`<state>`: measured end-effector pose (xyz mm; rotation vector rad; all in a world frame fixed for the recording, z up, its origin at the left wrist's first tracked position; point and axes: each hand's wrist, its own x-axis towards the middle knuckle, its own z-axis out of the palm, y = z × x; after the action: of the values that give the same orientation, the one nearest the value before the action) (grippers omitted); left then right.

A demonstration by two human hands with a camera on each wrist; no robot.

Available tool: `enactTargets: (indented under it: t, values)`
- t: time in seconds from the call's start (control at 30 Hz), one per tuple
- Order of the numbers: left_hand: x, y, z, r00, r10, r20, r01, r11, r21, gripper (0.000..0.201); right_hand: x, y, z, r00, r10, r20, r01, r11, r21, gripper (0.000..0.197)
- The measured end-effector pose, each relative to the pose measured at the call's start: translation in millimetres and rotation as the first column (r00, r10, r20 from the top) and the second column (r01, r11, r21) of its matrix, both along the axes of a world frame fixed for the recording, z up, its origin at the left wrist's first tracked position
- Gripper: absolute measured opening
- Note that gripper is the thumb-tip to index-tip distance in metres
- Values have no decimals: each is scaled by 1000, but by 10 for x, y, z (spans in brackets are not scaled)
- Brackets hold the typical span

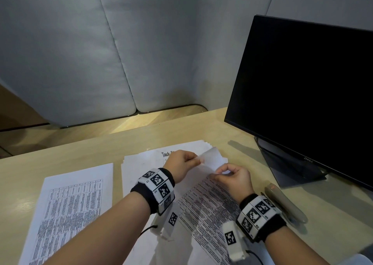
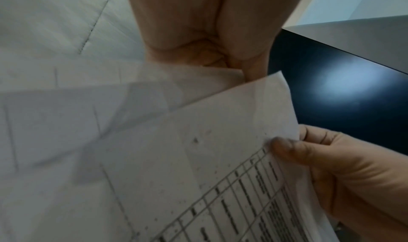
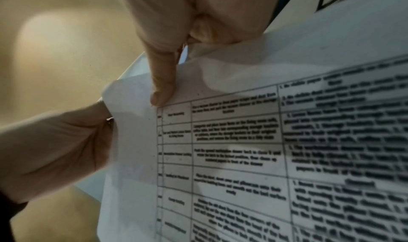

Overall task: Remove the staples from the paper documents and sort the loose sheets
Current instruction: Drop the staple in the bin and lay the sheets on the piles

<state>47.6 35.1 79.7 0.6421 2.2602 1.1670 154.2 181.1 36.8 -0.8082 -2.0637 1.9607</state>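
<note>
We hold a printed document (image 1: 203, 202) over the desk (image 1: 96, 149), its top corner lifted between our two hands. The left hand (image 1: 180, 167) pinches one sheet's corner, its grip narrow, thumb and fingertips closed on the paper. The right hand (image 1: 235, 181) pinches the sheet beneath, just beside the left, its thumb (image 3: 162, 83) pressed flat near the edge of the table printed on it. The two corners are peeled apart, touching only farther down.

The document is white, thin enough that light passes through the raised corner. It carries a ruled table with narrow left columns and wide cells of dense black text, too blurred to read. In the left wrist view we see a small dark mark (image 2: 195, 140) in the blank top margin; whether it is a hole or a staple we cannot tell.

A stack (image 1: 141, 164) of sheets lies under the document, headed with a handwritten word starting "Task". Another printed sheet (image 1: 66, 212) lies flat to the left, apart from the stack. A dark monitor (image 1: 306, 95) stands at right, a grey elongated tool (image 1: 286, 204) in front of it.
</note>
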Motion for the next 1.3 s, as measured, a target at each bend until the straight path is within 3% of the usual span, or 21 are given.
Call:
enactTargets:
  t: [0.03, 0.13, 0.2, 0.27, 0.37, 0.47, 0.53, 0.63, 0.73, 0.83, 0.97, 1.1, 1.2, 1.3]
  values:
    - [5, -3, -14, 998, 31, -52, -33, 999, -35, 21, -6, -5, 32, 1000, -15, -18, 15, 1000, 8, 24]
    - [-5, -100, -93, 951, 225, -213, -258, 956, -140, 80, -43, 88, 98, 989, -136, -54, 138, 990, 35, 27]
    - [-30, -216, -162, 867, 464, -178, -474, 881, -10, 118, -44, 189, 156, 969, -205, -138, 205, 979, -17, 31]
    - [-44, -337, -270, 816, 578, -27, -571, 812, 116, 134, -38, 253, 271, 941, -246, -234, 233, 969, -84, 46]
    - [-14, -377, -351, 827, 448, 341, -553, 760, 341, 122, -25, 314, 453, 899, -248, -360, 184, 962, -204, 65]
    - [6, -333, -291, 856, 344, 385, -488, 781, 388, 74, 33, 377, 491, 889, -191, -415, 77, 958, -276, 75]
    - [1, -303, -203, 885, 319, 340, -447, 790, 421, 42, 103, 396, 490, 898, -172, -404, 70, 964, -256, 61]
    - [-11, -277, -80, 900, 311, 306, -424, 788, 447, 22, 165, 387, 508, 925, -118, -362, 76, 989, -129, 19]
    - [28, -232, 93, 922, 297, 250, -386, 775, 501, 19, 193, 358, 580, 925, -99, -368, 82, 995, -60, 19]
    - [86, -242, 333, 935, 297, 196, -353, 709, 611, 19, 198, 338, 773, 866, -136, -482, 130, 990, -46, 32]
    - [86, -294, 536, 944, 308, 116, -298, 652, 698, 27, 216, 315, 991, 796, -109, -596, 106, 994, -40, 26]
    - [-17, -291, 413, 947, 300, 117, -306, 722, 621, 37, 215, 249, 924, 838, -127, -530, 107, 992, -68, 17]
    - [-23, -211, 328, 964, 243, 111, -263, 800, 540, 44, 151, 227, 758, 914, -111, -391, 105, 994, -37, 30]
    - [-17, -132, 356, 966, 232, 111, -256, 826, 502, 27, 73, 216, 751, 930, -119, -348, 128, 992, 2, 30]
